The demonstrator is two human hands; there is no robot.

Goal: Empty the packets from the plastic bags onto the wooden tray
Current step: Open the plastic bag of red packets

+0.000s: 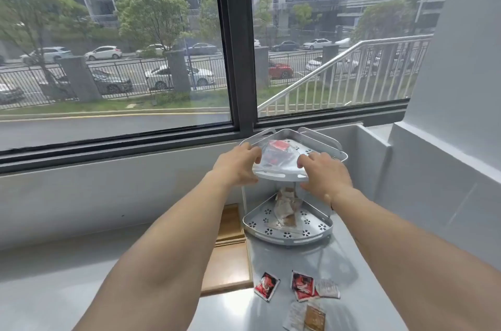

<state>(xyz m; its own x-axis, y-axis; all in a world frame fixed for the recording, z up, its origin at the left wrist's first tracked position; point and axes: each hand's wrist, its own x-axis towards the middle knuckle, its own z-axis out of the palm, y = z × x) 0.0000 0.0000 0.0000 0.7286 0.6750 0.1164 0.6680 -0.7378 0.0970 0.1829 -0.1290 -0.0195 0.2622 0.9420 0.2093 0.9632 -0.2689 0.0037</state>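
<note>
A clear plastic bag [276, 158] with red packets inside lies on the top tier of a grey two-tier corner rack [325, 151]. My left hand [238, 165] grips the bag's left edge. My right hand [324, 170] holds its right side at the tier's front rim. A second bag [286, 207] with brown packets sits on the lower tier [311, 233]. The wooden tray [227, 263] lies left of the rack, partly hidden by my left forearm. Several loose packets, red [267, 286], red [302, 286], white [329, 288] and brown [314, 318], lie on the grey counter in front of the rack.
The rack stands in the counter's back right corner against a grey wall [447, 168]. A large window [230, 46] with a dark frame runs behind the counter. The grey counter [54, 276] stretches left of the tray.
</note>
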